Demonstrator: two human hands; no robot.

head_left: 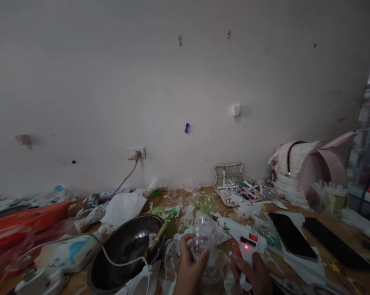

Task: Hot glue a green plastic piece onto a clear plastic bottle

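Note:
My left hand [191, 262] is closed around a clear plastic bottle piece [205, 233], thumb on the near side and fingers behind it. The piece looks ribbed and see-through, and its lower end blends into other clear plastic below. In my right hand [252, 272] is a white hot glue gun [244, 239] with a red trigger and a lit red light. Its nozzle points left, close to the upper part of the clear piece; whether the tip touches it I cannot tell.
A dark bowl [117, 246] with a brush-like wooden tool stands left. Two black phones [291, 233] lie right, before a pink backpack [307, 172]. An open marker case [229, 182] sits against the wall. A white cable [111, 256] crosses the bowl; plastic scraps litter the table.

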